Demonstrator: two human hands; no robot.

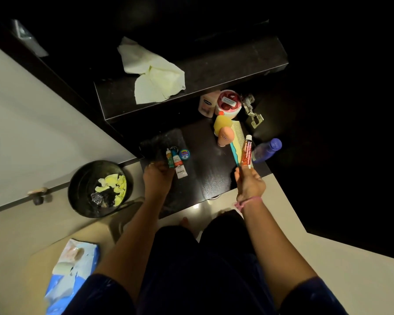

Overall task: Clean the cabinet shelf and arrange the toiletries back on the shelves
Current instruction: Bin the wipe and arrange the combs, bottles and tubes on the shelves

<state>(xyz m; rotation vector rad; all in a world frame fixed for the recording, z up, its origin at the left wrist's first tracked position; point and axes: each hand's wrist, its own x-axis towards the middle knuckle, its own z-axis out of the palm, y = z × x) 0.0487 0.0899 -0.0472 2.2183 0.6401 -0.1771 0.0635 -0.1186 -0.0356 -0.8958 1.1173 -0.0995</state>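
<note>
My right hand (250,183) grips a red tube (248,151) and a teal-handled comb (236,142) together above the lower dark shelf (205,169). My left hand (156,176) holds small tubes (175,159) at their lower ends, next to a round blue tin (184,153). At the shelf's back stand a pink bottle (207,103), a red-lidded jar (228,102), a yellow sponge (222,123) and a peach egg-shaped bottle (225,138). A blue bottle (267,150) lies at the right. A crumpled pale wipe (152,73) lies on the upper shelf (225,73).
A black bin (77,192) holding used wipes stands on the floor at the left. A blue wipes pack (71,273) lies near my left knee. The white cabinet door (32,123) hangs open on the left; a metal hinge (253,112) sits at the right.
</note>
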